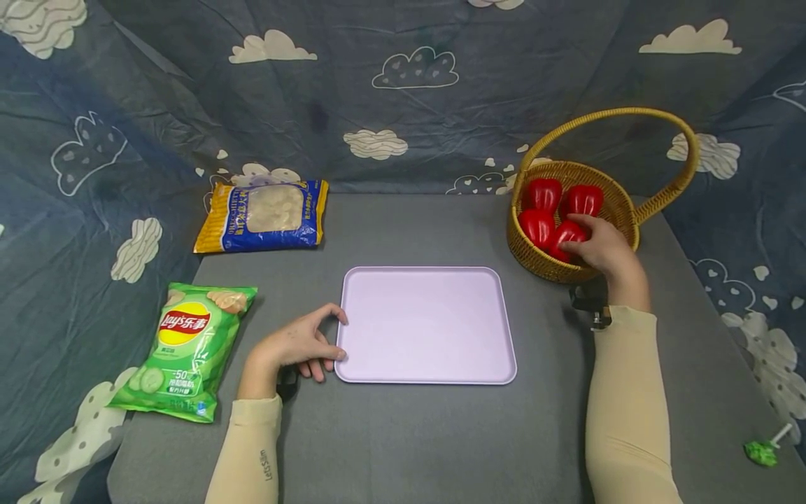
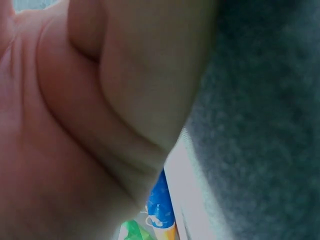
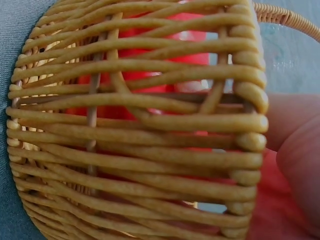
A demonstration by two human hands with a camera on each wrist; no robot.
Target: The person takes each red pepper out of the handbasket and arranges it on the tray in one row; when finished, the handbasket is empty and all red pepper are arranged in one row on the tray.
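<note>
We see the person's right hand [image 1: 606, 246] reaching over the rim of a round, golden-brown wicker basket [image 1: 535, 261] with a tall arched handle, thumb and fingers grasping a glossy red bell pepper [image 1: 562, 241] at the basket's front right. That pepper sits inside the basket, beside three more shiny red bell peppers [image 1: 544, 194], and in the right wrist view we catch their red through gaps in the weave. The left hand [image 1: 299, 343] has a relaxed hold: its thumb and bent index finger, spread apart, touch the left rim of a pale lilac rectangular tray with rounded corners [image 1: 428, 325], while its other fingers hang just outside that edge. The tray lies flat near the middle of a grey table [image 1: 428, 441], the basket behind it and to its right. To the left hand's left we find a green, crinkled plastic bag of Lay's chips [image 1: 182, 350], and farther back a blue-and-yellow plastic packet [image 1: 273, 213] with a clear window onto pale pieces. At the far right lies a small, green, knobbly item on a white stick [image 1: 762, 453]. Both forearms wear beige sleeves [image 1: 630, 392], and behind everything we see a dark blue cloth with white clouds [image 1: 415, 119].
</note>
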